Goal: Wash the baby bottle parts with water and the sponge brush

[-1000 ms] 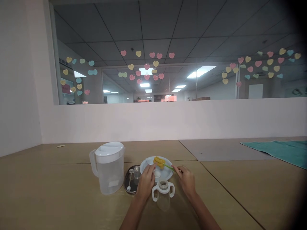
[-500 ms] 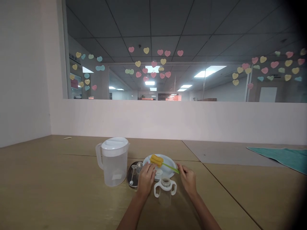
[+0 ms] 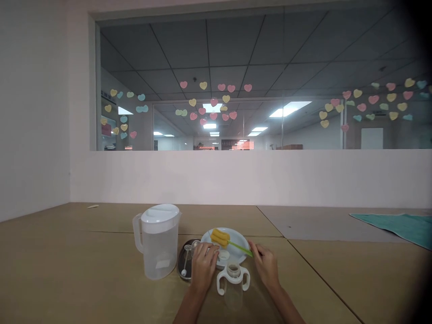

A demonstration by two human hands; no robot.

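My right hand (image 3: 265,263) grips the green handle (image 3: 241,248) of a bottle brush with a yellow sponge head (image 3: 220,237). The sponge head lies over a white plate (image 3: 241,236). My left hand (image 3: 204,263) is at the plate's near left side, just below the sponge, with its fingers bent and together; what they hold, if anything, is hidden. A small white ring-shaped part (image 3: 223,255) sits on the plate beside the fingers. Between my forearms stands a clear baby bottle (image 3: 233,292), uncapped, with a white two-handled collar (image 3: 220,281).
A lidded clear pitcher (image 3: 160,247) stands left of my hands. Next to it a round metal tray (image 3: 182,265) holds a straw with a white weighted end (image 3: 184,272) and a clear dome-shaped part, partly behind my left hand. A teal cloth (image 3: 401,227) lies far right.
The view has tilted up, so the table things appear lower. My left fingers have drawn slightly away from the sponge. My right hand keeps its hold on the brush handle.
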